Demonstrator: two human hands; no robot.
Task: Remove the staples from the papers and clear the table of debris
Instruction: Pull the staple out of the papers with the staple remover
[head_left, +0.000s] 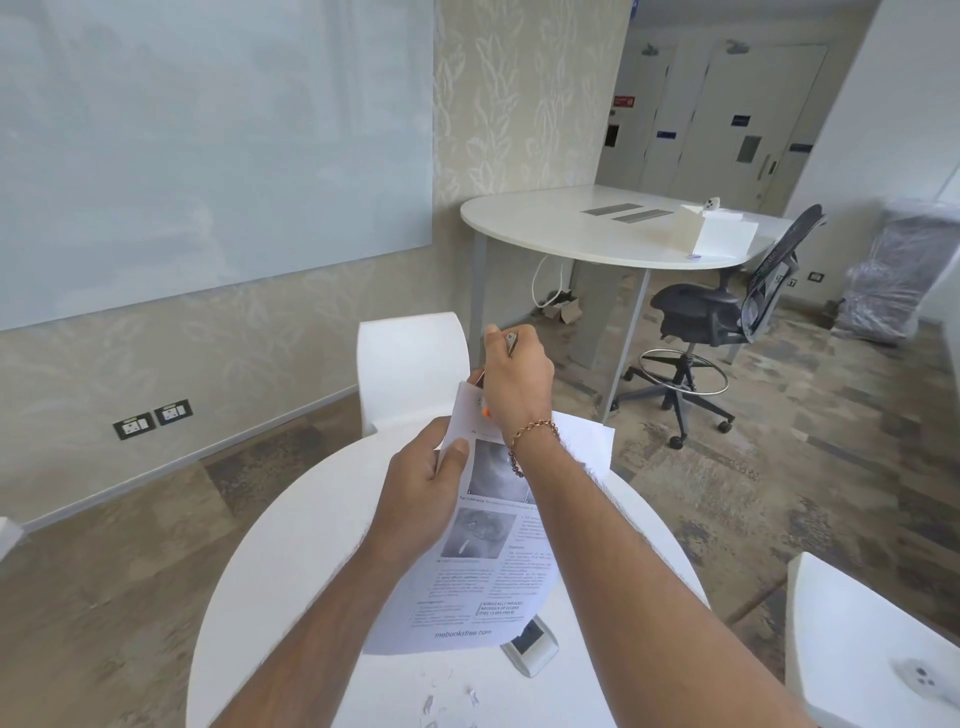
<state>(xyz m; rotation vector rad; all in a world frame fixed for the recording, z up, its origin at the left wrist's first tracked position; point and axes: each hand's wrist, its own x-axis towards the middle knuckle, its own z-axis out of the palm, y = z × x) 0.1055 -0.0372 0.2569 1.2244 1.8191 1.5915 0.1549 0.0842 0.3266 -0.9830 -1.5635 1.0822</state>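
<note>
Table: round white tabletop (291, 561) fills the near foreground, both forearms reaching across it.
Debris: small pale scraps (451, 696) scattered near the table's closest edge, at least three bits; too small to say which are staples.
Stapler: one grey-and-white desk stapler (531, 647) lying just under the lower right corner of the held page.
Papers: one printed white paper sheet with two grey photos and columns of text (467, 587), lifted off the table and tilted; how many pages are stapled together behind it, I cannot tell. A second plain white sheet (587, 441) lies flat beyond it.
Left hand: left hand (423, 499) grips the printed page's left edge, thumb pressed on the front, other fingers curled behind.
Right hand: right hand (511, 384) works at the page's top corner, fingers closed around a slim metal tool with an orange part (510, 344); one copper-toned chain bracelet (530, 436) on the wrist.
Chairs: one white moulded chair (410, 369) just behind the table, another white seat (852, 639) at the right edge.
Far side: one long cream desk (582, 228), one black mesh office chair (727, 317), one glass whiteboard (208, 145) on the wall.
</note>
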